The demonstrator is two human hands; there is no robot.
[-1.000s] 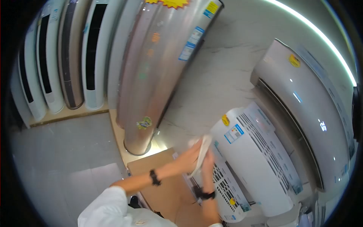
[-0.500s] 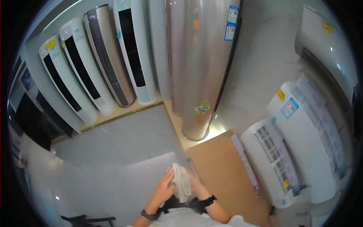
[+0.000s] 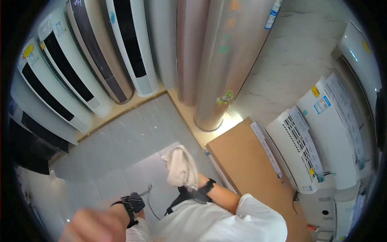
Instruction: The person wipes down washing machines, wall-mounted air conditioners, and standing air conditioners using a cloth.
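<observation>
A pale beige cloth (image 3: 182, 166) is draped over my right hand (image 3: 202, 180), which holds it in front of my body. Only the base of that hand shows, and the cloth covers its fingers. My left hand (image 3: 94, 226) is raised close to the camera at the lower left, away from the cloth. It is smeared by motion, so its fingers cannot be made out. A black device (image 3: 133, 203) is strapped to my left wrist, and a dark band (image 3: 208, 186) goes round my right wrist.
Tall floor-standing air conditioners (image 3: 131, 44) line a low wooden platform (image 3: 121, 109) at the left. A shiny rose-gold cylindrical unit (image 3: 225, 60) stands ahead. To my right is a brown board-like top (image 3: 246, 161), with white wall-type units (image 3: 296, 149) beyond it.
My left hand has let go of the cloth and swung down left, nearer the camera. The cloth stays with my right hand and is higher and further left. The view has shifted.
</observation>
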